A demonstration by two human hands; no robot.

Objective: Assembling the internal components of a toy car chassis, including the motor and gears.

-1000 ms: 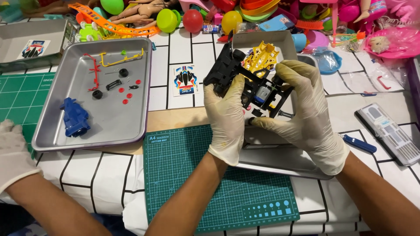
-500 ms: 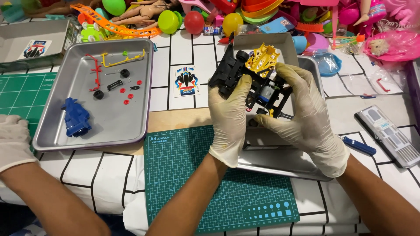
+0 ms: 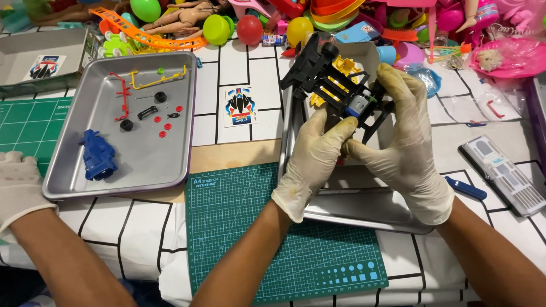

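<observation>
Three gloved hands show, though only two belong to the person wearing the camera. Their left hand [image 3: 314, 162] and right hand [image 3: 408, 150] are close together, both clamped on one black toy car chassis [image 3: 335, 85] with yellow parts and a small silver motor, held tilted above one metal tray [image 3: 364, 204]. The thumbs press on its near side, and the right fingers wrap over its far right edge. A third gloved hand [image 3: 17, 185], a co-worker's, rests at the left edge beside a second metal tray [image 3: 142, 165]. That tray holds one blue car body [image 3: 98, 154], two plastic part frames, one red [image 3: 120, 96] and one yellow [image 3: 156, 79], two black wheels [image 3: 126, 125], and a scatter of small red round pieces whose count is hard to tell. One sticker sheet [image 3: 240, 107] lies between the two trays. Two green cutting mats show: one [image 3: 273, 239] under the forearms, another [image 3: 28, 125] at far left. One blue-handled tool [image 3: 465, 188] and one clear flat case [image 3: 503, 174] lie to the right.
</observation>
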